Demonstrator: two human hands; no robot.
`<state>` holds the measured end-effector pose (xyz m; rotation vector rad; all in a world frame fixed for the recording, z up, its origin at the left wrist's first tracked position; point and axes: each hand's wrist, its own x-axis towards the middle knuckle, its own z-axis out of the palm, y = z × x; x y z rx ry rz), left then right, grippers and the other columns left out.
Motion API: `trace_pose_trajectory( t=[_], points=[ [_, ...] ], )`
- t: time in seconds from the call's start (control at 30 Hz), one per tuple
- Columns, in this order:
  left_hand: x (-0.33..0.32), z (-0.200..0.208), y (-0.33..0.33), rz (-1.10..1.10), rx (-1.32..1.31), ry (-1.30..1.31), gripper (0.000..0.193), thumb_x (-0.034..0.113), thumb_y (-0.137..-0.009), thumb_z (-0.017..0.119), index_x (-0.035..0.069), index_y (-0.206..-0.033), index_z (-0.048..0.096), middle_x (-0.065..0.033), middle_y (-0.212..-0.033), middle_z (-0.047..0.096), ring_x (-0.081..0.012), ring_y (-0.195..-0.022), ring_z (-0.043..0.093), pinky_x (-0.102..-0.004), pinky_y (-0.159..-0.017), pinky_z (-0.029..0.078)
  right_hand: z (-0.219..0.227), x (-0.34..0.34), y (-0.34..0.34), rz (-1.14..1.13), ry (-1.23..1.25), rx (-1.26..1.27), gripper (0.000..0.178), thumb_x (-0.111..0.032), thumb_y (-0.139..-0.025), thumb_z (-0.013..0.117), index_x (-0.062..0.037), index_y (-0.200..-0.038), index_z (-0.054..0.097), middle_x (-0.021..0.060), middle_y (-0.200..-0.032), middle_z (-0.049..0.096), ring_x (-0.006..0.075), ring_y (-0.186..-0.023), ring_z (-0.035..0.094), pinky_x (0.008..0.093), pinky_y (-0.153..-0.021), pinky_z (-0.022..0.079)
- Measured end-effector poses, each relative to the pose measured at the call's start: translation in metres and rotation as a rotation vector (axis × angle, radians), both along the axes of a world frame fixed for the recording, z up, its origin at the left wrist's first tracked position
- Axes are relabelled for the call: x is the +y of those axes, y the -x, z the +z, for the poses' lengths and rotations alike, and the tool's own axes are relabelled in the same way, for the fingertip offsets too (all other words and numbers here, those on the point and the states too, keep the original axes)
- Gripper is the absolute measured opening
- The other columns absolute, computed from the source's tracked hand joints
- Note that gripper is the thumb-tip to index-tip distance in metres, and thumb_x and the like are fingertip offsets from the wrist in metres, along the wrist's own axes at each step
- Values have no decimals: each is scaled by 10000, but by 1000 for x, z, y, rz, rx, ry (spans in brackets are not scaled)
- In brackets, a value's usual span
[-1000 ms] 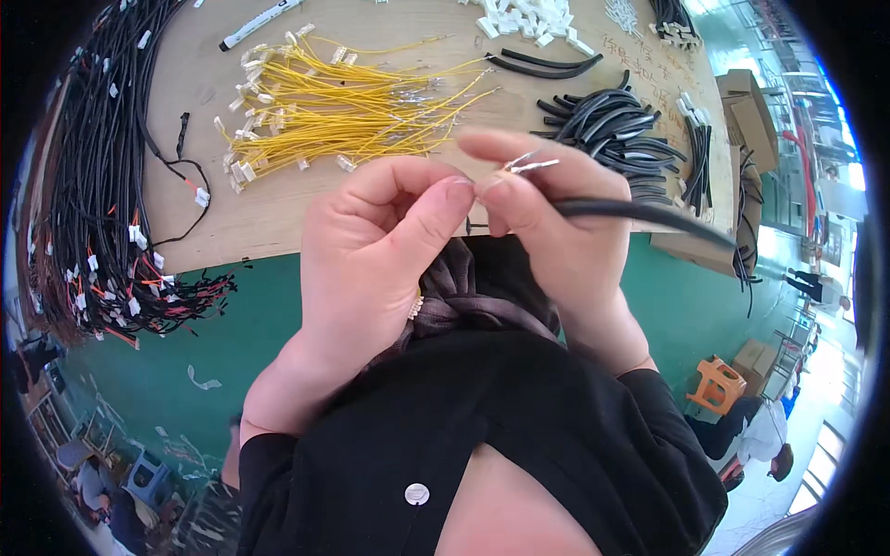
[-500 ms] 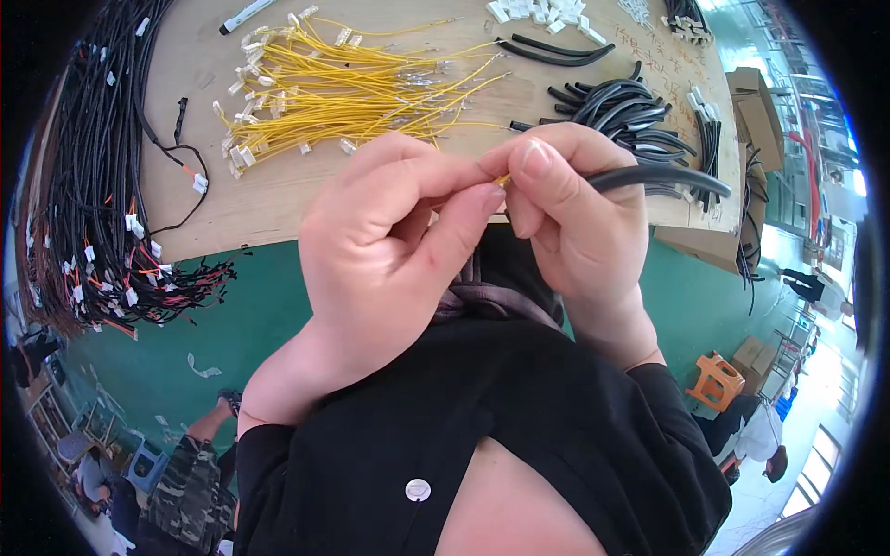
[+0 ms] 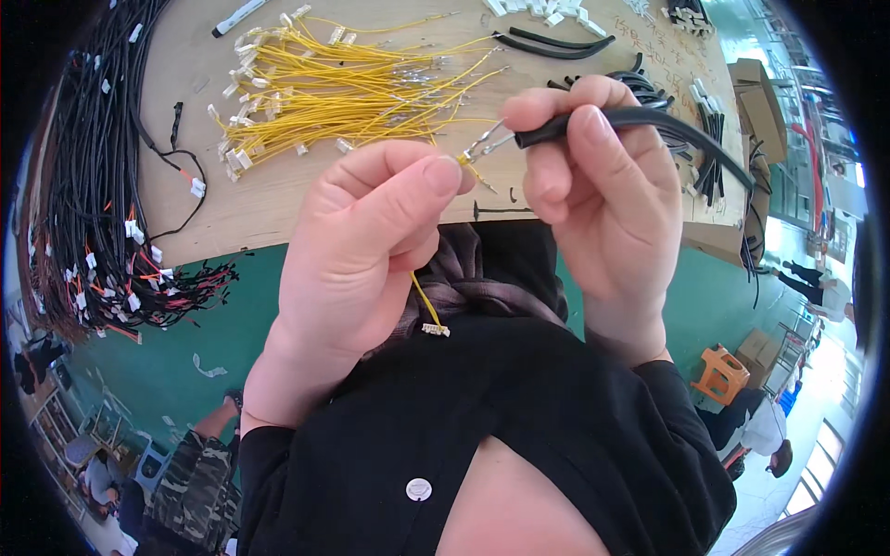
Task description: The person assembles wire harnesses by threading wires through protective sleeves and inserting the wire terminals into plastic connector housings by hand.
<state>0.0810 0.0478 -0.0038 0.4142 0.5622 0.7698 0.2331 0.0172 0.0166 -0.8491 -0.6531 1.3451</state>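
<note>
Between thumb and forefinger, my left hand (image 3: 371,222) pinches yellow wires close to their metal-tipped ends. From below that hand hangs a small white connector (image 3: 436,329) on a yellow wire (image 3: 424,294). My right hand (image 3: 607,176) grips a black tube (image 3: 681,128) near its open end, and the tube's tail curves off to the right. The silvery wire terminals (image 3: 483,141) stand right at the tube's mouth; whether any tip is inside I cannot tell. Behind my hands lies a spread of yellow wires (image 3: 343,93) with white connectors and metal tips.
Two black tubes (image 3: 556,46) and a pile of black tubing (image 3: 640,88) lie beyond my right hand. White connector housings (image 3: 547,11) and a marker (image 3: 238,17) are at the back. A black cable bundle (image 3: 88,167) hangs over the table's left side. An orange stool (image 3: 718,372) stands on the floor.
My hands have moved apart. The tube's open end and the metal wire tips now show between them, and the connector hanging below my left hand has come into sight.
</note>
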Motion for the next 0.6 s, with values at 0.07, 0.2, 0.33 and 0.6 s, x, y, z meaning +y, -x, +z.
trace_pose_trajectory(
  t=[0.07, 0.2, 0.33, 0.6],
  points=[
    [0, 2, -1, 12, 10, -11, 91, 98, -755, 581, 19, -798, 566, -26, -727, 572, 8, -452, 312, -142, -394, 215, -4, -1, -2, 14, -25, 7, 149, -107, -858, 395, -34, -965, 469, 188, -938, 552, 103, -597, 496, 214, -558, 398],
    [-1, 1, -3, 53, 41, -30, 88, 97, -753, 582, 21, -794, 567, -25, -723, 571, 9, -452, 310, -142, -393, 213, -11, 0, 1, -46, -67, 40, 150, -142, -858, 415, -41, -936, 495, 185, -926, 557, 110, -631, 524, 228, -559, 403],
    [-1, 1, -3, 45, 55, -37, 86, 98, -752, 584, 22, -789, 569, -24, -719, 572, 9, -455, 312, -142, -394, 212, -13, 1, 4, -59, -83, 61, 157, -152, -860, 415, -40, -932, 499, 182, -922, 559, 113, -644, 529, 229, -561, 402],
    [-4, 1, -4, 47, 111, -57, 57, 79, -741, 587, 30, -764, 567, 38, -626, 504, 5, -474, 324, -142, -402, 218, -12, 1, 6, -49, -77, 89, 152, -148, -858, 418, -37, -930, 494, 179, -910, 561, 118, -633, 525, 233, -557, 405]
  ],
)
